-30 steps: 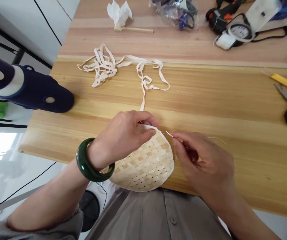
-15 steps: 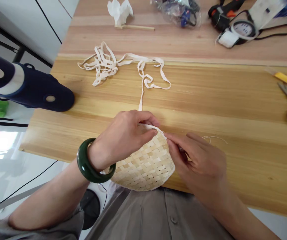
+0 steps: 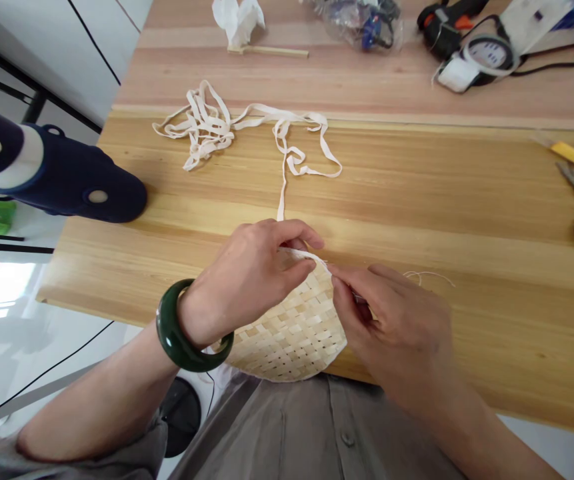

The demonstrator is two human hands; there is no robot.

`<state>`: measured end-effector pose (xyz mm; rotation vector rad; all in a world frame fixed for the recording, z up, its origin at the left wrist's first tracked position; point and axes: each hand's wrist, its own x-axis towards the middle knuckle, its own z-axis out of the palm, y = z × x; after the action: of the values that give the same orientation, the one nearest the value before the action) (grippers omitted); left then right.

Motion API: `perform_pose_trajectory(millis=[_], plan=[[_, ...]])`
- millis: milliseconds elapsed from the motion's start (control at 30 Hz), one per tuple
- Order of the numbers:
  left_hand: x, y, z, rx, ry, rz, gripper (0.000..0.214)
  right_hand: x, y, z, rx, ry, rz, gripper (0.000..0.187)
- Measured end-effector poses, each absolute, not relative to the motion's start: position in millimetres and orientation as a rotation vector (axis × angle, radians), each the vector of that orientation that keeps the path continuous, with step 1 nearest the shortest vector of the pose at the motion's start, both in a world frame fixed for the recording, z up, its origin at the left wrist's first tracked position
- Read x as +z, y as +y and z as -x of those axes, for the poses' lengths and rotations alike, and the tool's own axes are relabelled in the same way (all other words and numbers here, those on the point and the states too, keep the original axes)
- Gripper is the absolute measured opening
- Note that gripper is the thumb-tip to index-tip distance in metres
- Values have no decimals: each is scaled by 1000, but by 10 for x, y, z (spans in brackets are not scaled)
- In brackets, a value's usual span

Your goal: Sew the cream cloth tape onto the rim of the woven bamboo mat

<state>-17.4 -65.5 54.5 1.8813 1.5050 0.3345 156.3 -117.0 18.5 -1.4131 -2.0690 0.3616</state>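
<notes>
Woven piece (image 3: 294, 330), its white rim (image 3: 319, 260) clamped between left fingers (image 3: 299, 271), right fingers (image 3: 354, 279) pinched together at that rim

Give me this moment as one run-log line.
left hand: holding woven mat | right hand: pinching at white edging, grip contents unclear | cream tape: lying loose on wooden table

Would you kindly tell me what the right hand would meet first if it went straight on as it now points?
The right hand would likely meet the white edging of the woven piece, right at its fingertips, then the left hand; depth makes actual contact hard to tell.
</notes>
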Motion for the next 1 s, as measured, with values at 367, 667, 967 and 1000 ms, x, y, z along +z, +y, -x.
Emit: perform_pose_trajectory(millis=[367, 667, 967, 1000], plan=[[526, -701, 148, 382, 1469, -1896, 24, 309, -1152, -1571, 19, -2262, 1462, 20], [533, -772, 111, 405, 1500, -1959, 31, 324, -1129, -1545, -18, -2322, 1511, 20], [528, -815, 72, 393, 1565, -1927, 33, 407, -1204, -1531, 10, -2285, 1584, 14], [530, -816, 70, 397, 1568, -1930, 33, 402, -1211, -1536, 5, -2286, 1581, 17]])
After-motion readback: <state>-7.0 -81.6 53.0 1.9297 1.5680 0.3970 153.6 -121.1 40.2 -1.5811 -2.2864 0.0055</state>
